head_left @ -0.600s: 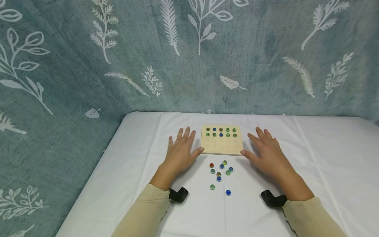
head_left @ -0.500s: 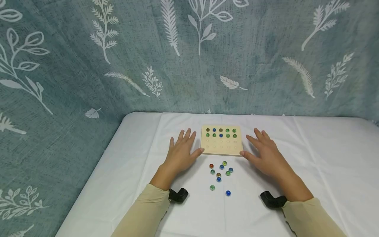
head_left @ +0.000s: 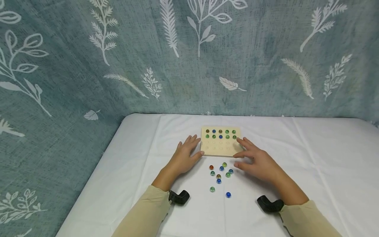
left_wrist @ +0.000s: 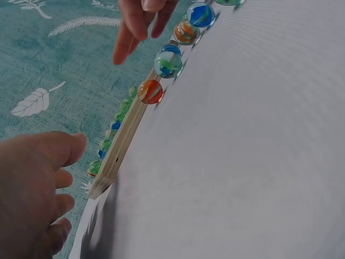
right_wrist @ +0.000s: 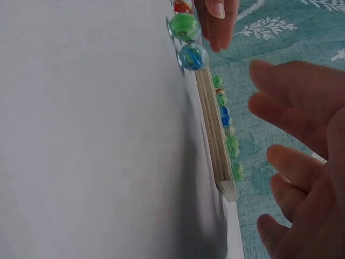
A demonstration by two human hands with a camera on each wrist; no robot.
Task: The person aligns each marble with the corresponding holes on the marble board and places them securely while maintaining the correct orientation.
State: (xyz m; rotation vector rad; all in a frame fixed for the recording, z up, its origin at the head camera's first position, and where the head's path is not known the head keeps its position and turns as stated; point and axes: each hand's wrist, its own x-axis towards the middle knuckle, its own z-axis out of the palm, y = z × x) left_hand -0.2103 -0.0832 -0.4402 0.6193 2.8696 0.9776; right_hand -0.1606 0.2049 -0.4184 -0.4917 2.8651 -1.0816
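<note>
A pale wooden board lies flat, its two far rows filled with green, blue and brown marbles; shallow hollows show in the two near rows. Loose glass marbles lie before it, among them a red one, a green one and a blue one. My left hand is at the board's left edge, thumb near its front corner; contact cannot be told. My right hand hovers by the right front corner, fingers loosely bent, holding nothing. The right wrist view shows its fingers apart from the board's edge.
A white cloth covers the table. Behind it and to the left hangs a blue-green curtain with white leaf prints. A black wrist device sits on the left wrist, another black device on the right.
My right hand has moved left and nearer to me, its fingertips now over the board's right side. The left hand's fingers have drawn in toward the board. The marbles stay in place.
</note>
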